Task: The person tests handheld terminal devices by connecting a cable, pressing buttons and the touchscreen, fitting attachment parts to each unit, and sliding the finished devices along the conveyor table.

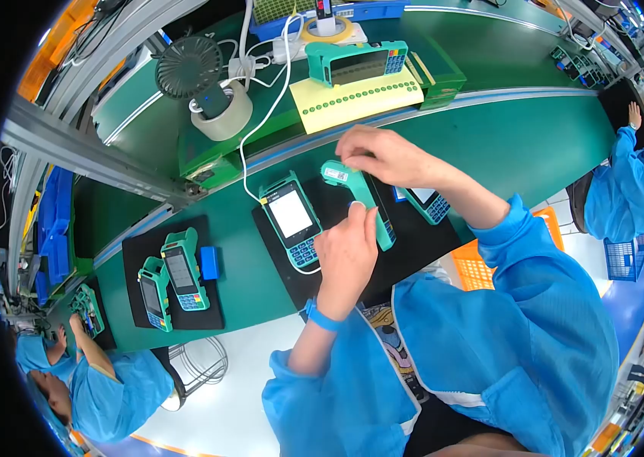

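Blue fabric jacket (512, 320) is occupying the near foreground. The left hand (349, 255) is gripping a green-cased, elongated terminal (362, 189) over the black mat (413, 253), partly hiding it. The right hand (389, 156), separate, is arching at its labelled upper end; contact cannot be determined. The right forearm (467, 190) is partly concealing another terminal (437, 208).

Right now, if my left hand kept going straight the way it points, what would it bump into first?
Your left hand would probably meet the green handheld device first. It sits right at your fingertips and you seem to be touching it, though one view makes depth unclear.
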`<state>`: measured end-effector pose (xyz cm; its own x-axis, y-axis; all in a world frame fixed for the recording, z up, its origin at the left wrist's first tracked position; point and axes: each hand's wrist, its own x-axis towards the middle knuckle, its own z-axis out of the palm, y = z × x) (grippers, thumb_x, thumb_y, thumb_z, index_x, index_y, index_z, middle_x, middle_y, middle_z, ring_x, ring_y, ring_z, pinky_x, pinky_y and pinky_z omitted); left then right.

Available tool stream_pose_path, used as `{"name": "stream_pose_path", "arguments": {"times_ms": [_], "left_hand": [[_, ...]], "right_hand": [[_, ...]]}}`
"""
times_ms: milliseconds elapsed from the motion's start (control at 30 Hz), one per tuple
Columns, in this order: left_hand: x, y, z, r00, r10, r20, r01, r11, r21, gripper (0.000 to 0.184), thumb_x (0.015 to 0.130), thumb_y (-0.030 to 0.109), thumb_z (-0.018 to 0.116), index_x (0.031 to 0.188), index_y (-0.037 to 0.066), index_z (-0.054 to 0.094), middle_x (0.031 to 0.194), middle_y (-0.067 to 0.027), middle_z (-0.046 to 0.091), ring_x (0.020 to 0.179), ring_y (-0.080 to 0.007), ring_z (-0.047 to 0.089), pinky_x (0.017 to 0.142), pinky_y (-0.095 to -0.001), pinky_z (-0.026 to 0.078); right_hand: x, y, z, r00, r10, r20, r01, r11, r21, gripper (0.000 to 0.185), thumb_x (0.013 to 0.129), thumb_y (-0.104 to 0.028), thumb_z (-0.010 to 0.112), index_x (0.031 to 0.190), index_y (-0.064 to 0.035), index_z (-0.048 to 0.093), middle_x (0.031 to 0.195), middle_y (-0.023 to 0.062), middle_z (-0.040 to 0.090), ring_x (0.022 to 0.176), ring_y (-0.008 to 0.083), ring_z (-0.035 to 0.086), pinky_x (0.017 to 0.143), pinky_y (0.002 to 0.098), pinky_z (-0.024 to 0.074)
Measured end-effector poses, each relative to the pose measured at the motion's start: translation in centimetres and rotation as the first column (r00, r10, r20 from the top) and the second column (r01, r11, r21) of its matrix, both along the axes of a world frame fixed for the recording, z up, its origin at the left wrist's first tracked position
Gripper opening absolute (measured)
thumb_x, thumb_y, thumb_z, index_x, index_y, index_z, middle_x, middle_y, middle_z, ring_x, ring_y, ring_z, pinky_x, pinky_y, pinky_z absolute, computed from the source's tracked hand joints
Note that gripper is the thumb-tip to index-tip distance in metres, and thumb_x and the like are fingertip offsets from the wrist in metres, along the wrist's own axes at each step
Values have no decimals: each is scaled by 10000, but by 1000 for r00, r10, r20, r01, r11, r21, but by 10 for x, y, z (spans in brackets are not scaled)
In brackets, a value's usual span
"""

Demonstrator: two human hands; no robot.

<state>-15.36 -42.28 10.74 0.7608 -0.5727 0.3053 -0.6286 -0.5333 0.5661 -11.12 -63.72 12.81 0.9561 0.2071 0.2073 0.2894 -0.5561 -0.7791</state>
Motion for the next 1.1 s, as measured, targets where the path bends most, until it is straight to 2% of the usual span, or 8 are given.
{"name": "stream_pose_path", "arguments": {"times_ms": [333,533,633,667,767,800,933,1100], "left_hand": [[0,-6,0,1000,8,-17,-9,998,-58,223,1068,231,673,962,41,625,671,-185,675,600,-416,681,535,-514,492],[7,25,-12,996,-30,-87,19,992,-127,227,1072,203,667,927,30,641,639,-172,663,567,-365,683,528,-462,480],[19,53,-25,861,-164,-481,38,965,-260,228,1082,185,653,924,21,656,595,-117,637,521,-245,664,516,-394,464],[19,59,-23,820,-162,-549,14,964,-265,224,1092,176,636,948,9,676,576,-68,614,506,-150,623,507,-337,441],[12,56,-25,853,-119,-508,-18,966,-257,198,1072,160,657,933,20,650,608,-157,635,568,-361,681,547,-435,486],[11,57,-25,855,-117,-506,-25,964,-265,203,1072,164,660,934,15,656,606,-153,635,554,-334,674,539,-419,479],[9,57,-26,835,-122,-537,-71,943,-324,213,1073,172,672,946,1,685,595,-122,632,504,-210,634,510,-351,443],[-4,75,-29,687,-133,-714,-260,873,-413,216,1099,171,641,989,13,737,601,21,561,520,-40,484,504,-251,340]], "right_hand": [[13,37,-6,997,-40,64,64,897,-437,189,977,-76,703,1095,45,620,1194,235,616,1107,461,640,916,499,549],[-22,39,-10,929,-280,241,291,957,-11,540,972,-108,770,1422,24,503,1381,225,586,1273,401,636,1025,469,569],[-63,48,-28,926,-333,176,326,943,68,747,955,-203,810,1566,4,434,1509,220,526,1395,393,556,1172,456,469],[-76,55,-36,939,-317,134,305,947,103,877,923,-286,833,1602,34,380,1563,298,464,1459,455,483,1221,489,408],[-103,82,-62,960,-275,46,264,949,170,1065,855,-275,880,1687,11,280,1696,328,308,1571,485,354,1253,500,378],[-106,91,-64,940,-332,79,332,943,7,1064,827,-215,881,1698,-31,298,1724,329,257,1554,493,385,1203,490,446],[-104,90,-66,933,-355,60,341,925,169,974,814,-138,840,1672,-59,386,1720,304,304,1474,471,510,1095,437,543],[-106,100,-67,878,-435,202,436,899,40,935,819,-132,835,1653,-45,422,1713,279,347,1454,456,534,1112,448,529]]}}
